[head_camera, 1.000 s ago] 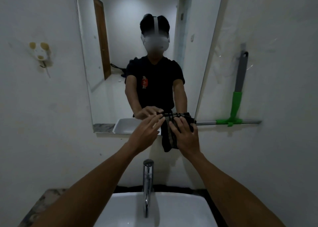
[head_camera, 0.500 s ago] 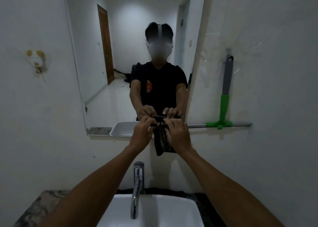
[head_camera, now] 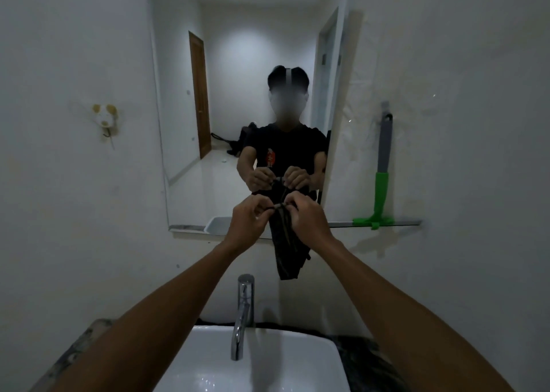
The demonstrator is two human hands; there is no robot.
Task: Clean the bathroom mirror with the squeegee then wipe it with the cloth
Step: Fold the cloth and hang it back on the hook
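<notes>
A dark cloth (head_camera: 287, 251) hangs in front of the mirror's lower edge, above the tap. My left hand (head_camera: 248, 226) and my right hand (head_camera: 306, 220) both pinch its top edge, close together, and the cloth droops below them. The tall mirror (head_camera: 238, 94) fills the wall ahead and reflects a person holding the same cloth. The squeegee (head_camera: 379, 183), with a grey grip and green head, stands upright on the glass shelf (head_camera: 407, 223) to the right, untouched.
A chrome tap (head_camera: 242, 314) and white basin (head_camera: 268, 362) sit directly below my arms. A stone counter (head_camera: 74, 353) flanks the basin. A small hook (head_camera: 104, 118) is on the left wall. White walls close in on both sides.
Both hands have lifted the cloth off the shelf edge and pulled it toward me; it now hangs free from its top edge. The view has tilted upward, showing more mirror.
</notes>
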